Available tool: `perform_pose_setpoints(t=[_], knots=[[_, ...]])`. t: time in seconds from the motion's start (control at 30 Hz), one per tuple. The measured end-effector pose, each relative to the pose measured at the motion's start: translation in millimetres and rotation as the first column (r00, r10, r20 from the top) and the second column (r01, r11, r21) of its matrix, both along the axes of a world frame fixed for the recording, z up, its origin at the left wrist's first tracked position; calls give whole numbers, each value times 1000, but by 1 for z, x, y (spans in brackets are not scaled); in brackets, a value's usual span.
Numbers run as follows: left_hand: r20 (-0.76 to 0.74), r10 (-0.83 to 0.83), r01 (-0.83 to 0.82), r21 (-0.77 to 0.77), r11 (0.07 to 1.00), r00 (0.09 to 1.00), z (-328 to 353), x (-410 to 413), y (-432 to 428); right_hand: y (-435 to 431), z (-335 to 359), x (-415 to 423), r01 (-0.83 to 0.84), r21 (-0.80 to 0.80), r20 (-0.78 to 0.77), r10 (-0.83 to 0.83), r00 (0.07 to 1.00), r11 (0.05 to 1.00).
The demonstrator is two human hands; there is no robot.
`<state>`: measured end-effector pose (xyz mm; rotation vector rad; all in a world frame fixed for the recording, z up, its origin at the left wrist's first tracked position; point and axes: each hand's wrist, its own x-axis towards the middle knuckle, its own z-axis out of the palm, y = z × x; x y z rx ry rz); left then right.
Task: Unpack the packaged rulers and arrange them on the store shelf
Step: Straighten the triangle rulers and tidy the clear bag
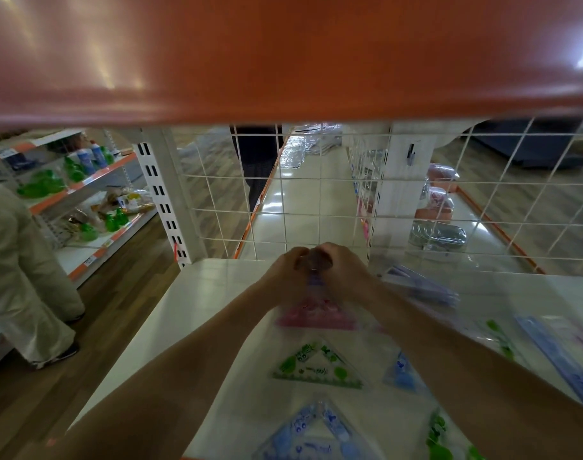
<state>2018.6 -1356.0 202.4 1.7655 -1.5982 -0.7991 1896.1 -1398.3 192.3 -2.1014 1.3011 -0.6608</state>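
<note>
Both my hands meet at the top of a clear packet holding a pink triangular ruler [316, 313], which hangs down over the white shelf [197, 313]. My left hand [288, 265] and my right hand [341, 265] pinch the packet's upper end close together. Below it on the shelf lie a green triangular ruler [318, 366] and a blue triangular ruler [316, 433]. More rulers in blue [403, 376] and green [438, 436] lie to the right. A bundle of clear packets [419, 283] lies beyond my right wrist.
An orange shelf board [283, 54] hangs overhead. A white wire grid [316, 194] backs the shelf. A person in light clothes [18, 260] stands in the aisle at the left, beside shelves of green goods [84, 194]. A long purple ruler [556, 353] lies far right.
</note>
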Motion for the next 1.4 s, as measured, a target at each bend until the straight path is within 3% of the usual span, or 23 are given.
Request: perform_pose_setpoints(t=[0.23,0.4,0.53,0.63,0.77,0.87,1.0,1.17,1.4], knots=[[104,-9,18,-86,996,994,-2,-9,6,7,-3,1,33,-102,-52,-39,998,994],[121,-15,28,-104,994,993,-4,-3,5,5,3,-8,-15,-254,-217,-42,975,967],[214,-26,54,-129,990,976,-13,-8,0,14,2,-1,-102,-409,-492,-125,861,907],[246,-43,72,-109,991,968,-16,-7,-2,19,-1,1,-154,-467,-558,-155,815,870],[302,-34,76,-126,989,953,-11,-4,-4,16,6,0,-156,-467,-521,-128,844,870],[257,-20,66,-172,983,966,-7,0,-9,7,8,-3,-102,-502,-425,-143,894,859],[240,-138,155,-51,987,961,-8,10,-6,1,1,-6,-90,-335,-410,-60,910,938],[-85,43,-49,-73,996,995,6,17,-4,-3,13,-14,-102,-229,-302,29,953,968],[-209,153,-181,-121,976,966,-12,-18,-10,-2,9,-17,-14,-108,-181,-6,984,994]])
